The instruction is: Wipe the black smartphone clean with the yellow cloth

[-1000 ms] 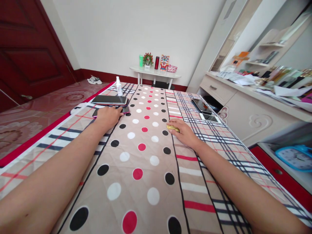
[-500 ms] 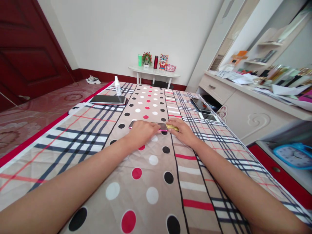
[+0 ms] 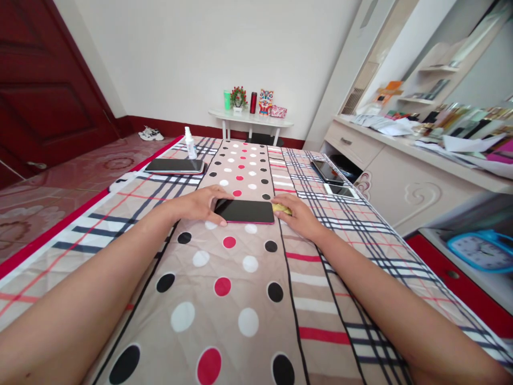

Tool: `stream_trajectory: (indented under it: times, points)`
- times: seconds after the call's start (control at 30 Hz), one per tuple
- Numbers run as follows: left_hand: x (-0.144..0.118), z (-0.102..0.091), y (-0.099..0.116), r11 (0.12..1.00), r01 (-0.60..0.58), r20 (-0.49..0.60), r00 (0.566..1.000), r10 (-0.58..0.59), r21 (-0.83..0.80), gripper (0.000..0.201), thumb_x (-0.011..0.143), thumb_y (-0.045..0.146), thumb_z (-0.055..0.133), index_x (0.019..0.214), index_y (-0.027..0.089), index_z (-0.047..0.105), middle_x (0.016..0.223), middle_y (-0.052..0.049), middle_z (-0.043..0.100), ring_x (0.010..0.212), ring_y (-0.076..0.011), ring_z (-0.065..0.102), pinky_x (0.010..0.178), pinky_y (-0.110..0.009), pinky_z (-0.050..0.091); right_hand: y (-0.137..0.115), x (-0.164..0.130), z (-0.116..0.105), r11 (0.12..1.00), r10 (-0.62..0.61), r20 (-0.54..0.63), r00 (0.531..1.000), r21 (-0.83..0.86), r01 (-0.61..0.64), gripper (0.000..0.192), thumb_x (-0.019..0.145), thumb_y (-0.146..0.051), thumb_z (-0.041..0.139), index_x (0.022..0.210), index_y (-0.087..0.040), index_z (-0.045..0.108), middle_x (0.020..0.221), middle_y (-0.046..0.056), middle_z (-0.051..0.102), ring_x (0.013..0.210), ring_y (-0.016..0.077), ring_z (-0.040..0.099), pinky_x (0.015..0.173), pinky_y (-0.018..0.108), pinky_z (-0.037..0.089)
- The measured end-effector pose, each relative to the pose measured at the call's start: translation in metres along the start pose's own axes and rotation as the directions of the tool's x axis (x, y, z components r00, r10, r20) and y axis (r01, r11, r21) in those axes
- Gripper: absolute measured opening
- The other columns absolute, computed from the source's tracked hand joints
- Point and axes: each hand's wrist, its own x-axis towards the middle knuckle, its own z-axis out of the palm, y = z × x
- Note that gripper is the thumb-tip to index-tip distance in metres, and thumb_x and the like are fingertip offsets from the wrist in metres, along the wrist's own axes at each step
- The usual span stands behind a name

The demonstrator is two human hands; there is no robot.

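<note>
A black-screened smartphone [image 3: 246, 211] with a pink edge lies lengthwise across the dotted strip of the bedspread. My left hand [image 3: 204, 204] grips its left end, thumb on the near edge and fingers at the far edge. At the phone's right end, my right hand [image 3: 295, 213] is closed on a small yellow cloth [image 3: 284, 209], mostly covered by the fingers. Whether the cloth touches the phone I cannot tell. Beyond my left hand lie stacked dark-screened devices [image 3: 175, 166], with a white spray bottle [image 3: 189, 144] standing behind them.
On the bed's right side are a black tablet [image 3: 326, 171] and a white phone [image 3: 341, 191]. A dresser [image 3: 385, 171] with papers and bottles stands to the right, near a blue clock [image 3: 483, 250]. A small white table [image 3: 250, 118] holds ornaments against the wall.
My left hand has moved left from the top of the phone to its left end, uncovering the screen. My right hand stays by the right end with the yellow cloth.
</note>
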Motion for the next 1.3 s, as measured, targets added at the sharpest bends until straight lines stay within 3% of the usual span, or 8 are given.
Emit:
stream_trajectory:
  times: [0.13, 0.33, 0.53, 0.77, 1.3]
  points:
    - [0.001, 0.01, 0.004, 1.0, 0.012, -0.113, 0.993, -0.015, -0.024, 0.076, 0.07, 0.049, 0.085, 0.14, 0.026, 0.064, 0.136, -0.008, 0.062, 0.127, -0.0262, 0.059, 0.115, -0.037, 0.046, -0.001, 0.001, 0.0, 1.0, 0.005, -0.001, 1.0, 0.005, -0.005, 0.042, 0.097, -0.041, 0.056, 0.13, -0.018, 0.068, 0.137, 0.009, 0.06, 0.128, 0.0202, 0.057, 0.116, 0.042, 0.045]
    - [0.008, 0.039, 0.018, 0.999, 0.01, -0.274, 0.962, 0.001, 0.038, 0.081, 0.072, 0.05, 0.083, 0.145, 0.024, 0.059, 0.129, -0.012, 0.061, 0.123, -0.0294, 0.057, 0.114, -0.045, 0.045, 0.009, 0.001, 0.003, 0.996, 0.082, -0.085, 0.993, -0.017, -0.084, 0.039, 0.093, -0.03, 0.053, 0.127, -0.017, 0.069, 0.133, 0.009, 0.062, 0.125, 0.0205, 0.058, 0.115, 0.042, 0.045]
    - [0.011, 0.045, 0.021, 1.0, -0.015, -0.281, 0.96, 0.019, 0.017, 0.078, 0.075, 0.052, 0.082, 0.145, 0.024, 0.06, 0.122, -0.011, 0.058, 0.117, -0.0284, 0.057, 0.109, -0.044, 0.047, 0.023, -0.001, 0.0, 0.976, 0.193, -0.18, 0.964, -0.066, -0.208, 0.041, 0.09, -0.039, 0.061, 0.121, -0.014, 0.073, 0.127, 0.011, 0.063, 0.119, 0.0254, 0.057, 0.112, 0.047, 0.044]
    - [0.012, 0.045, 0.013, 0.999, -0.05, -0.278, 0.959, 0.044, -0.013, 0.08, 0.075, 0.058, 0.081, 0.144, 0.023, 0.06, 0.127, -0.011, 0.058, 0.121, -0.0285, 0.056, 0.114, -0.045, 0.045, 0.021, -0.001, -0.002, 0.982, 0.161, -0.13, 0.978, -0.075, -0.172, 0.036, 0.093, -0.037, 0.057, 0.118, -0.018, 0.075, 0.125, 0.009, 0.065, 0.117, 0.023, 0.058, 0.108, 0.041, 0.046]
    - [0.014, 0.047, 0.007, 0.995, -0.083, -0.291, 0.955, 0.064, -0.055, 0.08, 0.074, 0.063, 0.08, 0.141, 0.023, 0.063, 0.127, -0.01, 0.058, 0.121, -0.0275, 0.056, 0.114, -0.045, 0.044, 0.023, -0.001, -0.003, 0.984, 0.148, -0.125, 0.981, -0.085, -0.16, 0.037, 0.093, -0.042, 0.058, 0.116, -0.018, 0.075, 0.121, 0.009, 0.066, 0.114, 0.0223, 0.06, 0.107, 0.041, 0.046]
